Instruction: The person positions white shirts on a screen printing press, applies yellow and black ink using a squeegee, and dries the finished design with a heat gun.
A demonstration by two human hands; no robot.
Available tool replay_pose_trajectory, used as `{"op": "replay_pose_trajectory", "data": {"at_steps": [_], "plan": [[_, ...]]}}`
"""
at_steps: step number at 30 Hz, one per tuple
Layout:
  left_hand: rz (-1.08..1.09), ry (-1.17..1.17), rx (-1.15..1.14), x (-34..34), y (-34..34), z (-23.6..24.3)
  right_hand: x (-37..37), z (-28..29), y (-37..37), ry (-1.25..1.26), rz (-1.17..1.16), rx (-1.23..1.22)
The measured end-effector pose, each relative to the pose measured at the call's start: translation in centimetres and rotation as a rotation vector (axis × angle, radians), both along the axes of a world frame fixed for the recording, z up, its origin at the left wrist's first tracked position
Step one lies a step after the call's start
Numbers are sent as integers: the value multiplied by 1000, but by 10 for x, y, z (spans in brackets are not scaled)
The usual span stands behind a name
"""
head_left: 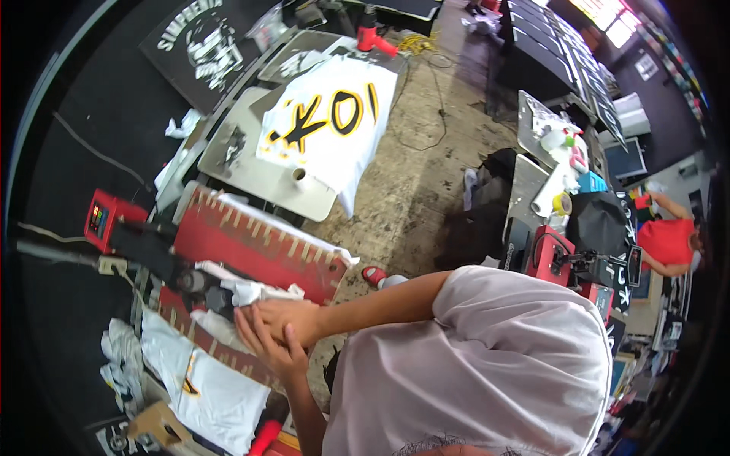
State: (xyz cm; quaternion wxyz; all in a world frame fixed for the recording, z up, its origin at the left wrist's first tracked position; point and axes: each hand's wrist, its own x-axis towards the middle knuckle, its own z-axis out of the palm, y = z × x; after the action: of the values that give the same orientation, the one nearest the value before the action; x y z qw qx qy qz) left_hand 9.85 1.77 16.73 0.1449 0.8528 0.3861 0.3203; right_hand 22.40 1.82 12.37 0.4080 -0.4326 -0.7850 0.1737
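Note:
Both my hands meet at a red heat press [251, 247], beside its dark knob [220, 301]. My right hand [293, 319] rests on or against a bar wrapped in white cloth [262, 291]; its fingertips are partly hidden, so its grip is unclear. Just below and against it, my left hand [270, 348] has long, stretched fingers lying over the same spot. Rows of tan strips line the red surface. A white shirt with a black and yellow mark [201, 387] hangs on the near side of the press.
A white shirt with black and yellow lettering [327, 114] covers a table [251, 171], beside a tape roll [299, 175]. A red heat gun [374, 42] stands behind. Cables cross the floor. Another press [551, 254] and a person in red [665, 243] are at right.

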Motion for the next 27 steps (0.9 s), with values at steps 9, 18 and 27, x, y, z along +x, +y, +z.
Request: {"op": "replay_pose_trajectory", "data": {"at_steps": [9,18,27], "plan": [[118,125,59,15,6,-42,3,-46,13,-113,-16,-35],[121,144,123,-2,61,-13,-4,-47,5,-142,-129,126],[144,313,164,-21,105,-64,-10,-56,2,-107,-170,174]]}}
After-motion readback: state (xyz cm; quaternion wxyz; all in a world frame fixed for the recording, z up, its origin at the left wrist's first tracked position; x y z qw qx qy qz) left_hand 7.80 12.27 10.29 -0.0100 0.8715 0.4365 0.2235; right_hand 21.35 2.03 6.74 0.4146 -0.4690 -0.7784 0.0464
